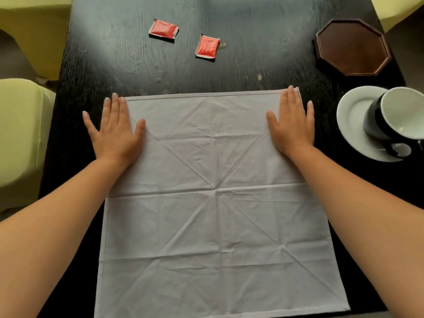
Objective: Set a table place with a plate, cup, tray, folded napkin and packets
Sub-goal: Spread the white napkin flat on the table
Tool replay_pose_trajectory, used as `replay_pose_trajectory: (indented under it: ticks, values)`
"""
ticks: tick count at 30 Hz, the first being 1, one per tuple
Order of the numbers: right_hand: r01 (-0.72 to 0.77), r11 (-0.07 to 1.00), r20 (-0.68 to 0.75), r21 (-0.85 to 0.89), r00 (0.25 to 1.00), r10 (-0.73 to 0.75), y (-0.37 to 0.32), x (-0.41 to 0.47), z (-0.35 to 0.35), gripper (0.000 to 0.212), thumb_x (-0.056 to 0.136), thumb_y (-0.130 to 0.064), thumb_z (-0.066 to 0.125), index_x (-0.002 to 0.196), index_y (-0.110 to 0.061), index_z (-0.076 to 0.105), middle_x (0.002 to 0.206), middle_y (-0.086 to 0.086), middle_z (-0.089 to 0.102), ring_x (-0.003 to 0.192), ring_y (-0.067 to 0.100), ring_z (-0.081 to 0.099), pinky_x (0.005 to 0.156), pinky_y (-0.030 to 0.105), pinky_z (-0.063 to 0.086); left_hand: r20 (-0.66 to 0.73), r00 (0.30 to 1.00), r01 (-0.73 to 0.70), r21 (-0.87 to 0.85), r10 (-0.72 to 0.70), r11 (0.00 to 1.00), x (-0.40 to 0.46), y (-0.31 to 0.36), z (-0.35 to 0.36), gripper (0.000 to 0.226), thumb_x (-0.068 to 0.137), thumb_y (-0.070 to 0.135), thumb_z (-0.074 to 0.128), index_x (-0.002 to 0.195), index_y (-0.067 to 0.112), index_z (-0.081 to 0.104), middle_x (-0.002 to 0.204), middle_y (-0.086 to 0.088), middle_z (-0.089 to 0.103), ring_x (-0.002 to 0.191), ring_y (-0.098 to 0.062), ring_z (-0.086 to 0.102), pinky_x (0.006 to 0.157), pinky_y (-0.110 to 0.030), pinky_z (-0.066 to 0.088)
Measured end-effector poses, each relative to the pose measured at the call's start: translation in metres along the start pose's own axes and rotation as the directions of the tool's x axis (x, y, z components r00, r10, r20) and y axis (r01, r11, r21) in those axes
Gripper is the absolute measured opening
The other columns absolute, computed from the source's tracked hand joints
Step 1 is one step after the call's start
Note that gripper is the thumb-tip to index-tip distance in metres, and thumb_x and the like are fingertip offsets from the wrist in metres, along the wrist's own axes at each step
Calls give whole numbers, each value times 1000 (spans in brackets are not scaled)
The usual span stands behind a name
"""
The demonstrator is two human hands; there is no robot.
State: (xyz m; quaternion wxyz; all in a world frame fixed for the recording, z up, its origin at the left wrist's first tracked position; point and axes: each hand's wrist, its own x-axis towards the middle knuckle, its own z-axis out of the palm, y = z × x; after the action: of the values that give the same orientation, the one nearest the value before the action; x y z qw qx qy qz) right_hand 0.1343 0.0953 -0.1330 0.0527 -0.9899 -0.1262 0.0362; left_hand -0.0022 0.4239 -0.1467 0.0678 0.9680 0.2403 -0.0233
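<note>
A white cloth napkin (213, 203) lies unfolded and creased across the dark table (252, 72). My left hand (115, 131) rests flat, fingers apart, on its far left corner. My right hand (292, 125) lies flat on the far right corner. Two red packets sit beyond the napkin, one (163, 28) at the far middle left and another (207, 46) just right of it. A brown octagonal tray (353, 47) stands at the far right. Nearer on the right, a black cup with a white inside (394, 120) sits tilted on a white plate (353, 120).
Yellow-green cushioned seats stand off the table's left edge (20, 134) and at both far corners. The napkin's near edge reaches the table's near edge.
</note>
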Motion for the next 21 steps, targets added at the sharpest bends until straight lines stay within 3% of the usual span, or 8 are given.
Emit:
replay_pose_trajectory:
  ticks: [6,12,15,17,21]
  values:
    - [120,993,84,-20,989,-118,16,-75,-5,76,84,-53,5,149,-13,10,159,5,6,146,16,2,115,45,-7,65,996,-66,-44,69,997,-72,3,-2,64,94,50,21,149,19,7,159,-2,2,145,-14,-2,111,-53,-13]
    - [281,960,174,-10,946,-275,42,-207,-10,65,91,-49,19,148,-18,15,157,3,9,143,10,-1,114,41,-11,142,961,-234,-43,238,971,-216,-16,0,71,90,61,12,148,20,13,156,-7,14,144,-14,0,113,-42,-11]
    - [329,943,237,-38,920,-312,53,-261,-10,64,94,-53,13,148,-19,12,156,2,7,144,9,-10,114,40,-12,228,925,-304,-34,303,952,-277,-23,1,70,90,63,10,149,25,9,158,-6,6,145,-16,-6,113,-44,-5]
    - [359,932,269,-50,904,-333,58,-287,-10,64,94,-55,9,148,-21,11,156,3,8,145,11,-9,114,41,-9,255,903,-346,-40,345,937,-305,-26,0,71,90,64,13,149,26,8,159,-5,0,145,-20,-3,114,-46,-2]
    - [440,898,292,-19,861,-416,71,-318,-16,61,95,-53,13,148,-23,14,156,7,16,145,17,3,115,47,5,289,860,-426,-46,420,904,-329,-37,-9,74,88,66,19,149,24,14,158,-6,8,145,-24,4,115,-48,5]
